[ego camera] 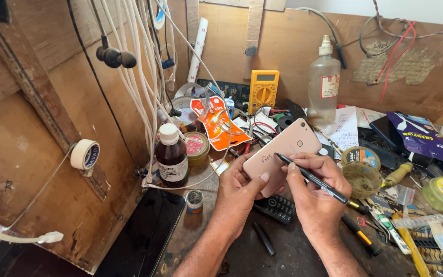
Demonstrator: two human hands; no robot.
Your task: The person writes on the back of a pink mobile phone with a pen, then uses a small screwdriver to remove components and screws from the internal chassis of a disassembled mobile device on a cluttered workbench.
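Both hands meet above the cluttered worktop (262, 256) — left hand (239, 192) fingers clasp a pink phone (282, 152), back upward; right hand (314, 197) fingers pinch a black pen (311, 178), tip touching it — some marks already written.

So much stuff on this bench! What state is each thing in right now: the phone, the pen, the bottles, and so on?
Pink phone: back side up, held in left hand.
Black pen: uncapped, gripped in right hand, tip on the phone's back.
Pen cap: off, lying on bench.
Brown bottle: upright, capped.
Clear bottle: upright, nozzle on, nearly empty.
Keypad phone: flat, keys up.
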